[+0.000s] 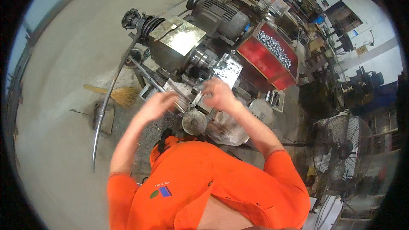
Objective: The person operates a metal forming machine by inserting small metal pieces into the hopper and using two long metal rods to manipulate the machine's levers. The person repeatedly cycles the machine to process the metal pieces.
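Note:
My left hand (159,104) is over the front of a small metal lathe, beside a long steel lever (149,76). Motion smears its fingers, and I cannot tell whether it touches the lever. To its right, my right hand (219,96) is above the lathe's carriage, with its fingers curled in; whatever they hold is too blurred to make out. Just beyond that hand lies a shiny metal plate (228,69). The spindle chuck (200,58) sticks out from the boxy headstock (172,47). Below and between my hands is a round metal handwheel (194,122).
A red bin (266,57) of small metal parts stands behind the lathe, near an electric motor (223,17). A long bar (102,115) slants down at the left, past a straw broom (121,96). A large fan (343,149) stands at the right.

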Tool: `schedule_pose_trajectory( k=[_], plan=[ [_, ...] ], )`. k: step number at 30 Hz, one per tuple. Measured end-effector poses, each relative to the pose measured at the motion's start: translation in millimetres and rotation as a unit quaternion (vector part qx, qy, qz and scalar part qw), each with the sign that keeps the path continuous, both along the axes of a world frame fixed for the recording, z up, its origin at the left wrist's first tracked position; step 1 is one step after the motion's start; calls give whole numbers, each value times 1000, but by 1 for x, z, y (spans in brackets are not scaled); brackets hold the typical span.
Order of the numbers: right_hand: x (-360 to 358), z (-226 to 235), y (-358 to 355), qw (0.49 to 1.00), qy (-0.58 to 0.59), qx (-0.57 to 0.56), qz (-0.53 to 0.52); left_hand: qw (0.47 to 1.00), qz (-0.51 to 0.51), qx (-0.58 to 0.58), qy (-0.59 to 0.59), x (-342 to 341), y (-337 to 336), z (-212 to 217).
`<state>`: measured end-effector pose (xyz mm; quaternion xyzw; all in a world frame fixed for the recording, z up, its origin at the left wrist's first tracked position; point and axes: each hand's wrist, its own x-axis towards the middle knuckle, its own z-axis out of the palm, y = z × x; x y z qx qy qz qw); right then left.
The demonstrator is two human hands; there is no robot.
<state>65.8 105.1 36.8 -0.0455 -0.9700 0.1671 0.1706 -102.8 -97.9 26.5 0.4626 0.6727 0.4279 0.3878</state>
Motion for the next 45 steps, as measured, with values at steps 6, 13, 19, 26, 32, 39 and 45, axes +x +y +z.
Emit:
schedule_pose_trajectory(
  k=[6, 13, 19, 26, 32, 39, 45],
  plan=[
    [-64, -34, 75, 949, -127, 79, -277, 918, 359, -32, 165, -108, -125, -25],
    [-65, -100, 133, 991, -51, 6, -124, 848, 302, -263, 347, -105, -212, -45],
    [-96, -54, 97, 967, -125, -27, -220, 841, 297, -323, 318, -110, -202, -71],
    [-81, -47, 95, 967, -127, -84, -205, 794, 232, -325, 458, -202, -204, -110],
    [-89, -59, 89, 972, -98, -60, -207, 689, 164, -254, 658, -381, -254, -142],
    [-89, -45, 88, 981, -125, 42, -146, 735, 255, -255, 574, -369, -238, -126],
    [-59, -26, 44, 981, -61, 77, -164, 805, 500, 210, 243, -256, -120, -137]
  ],
)
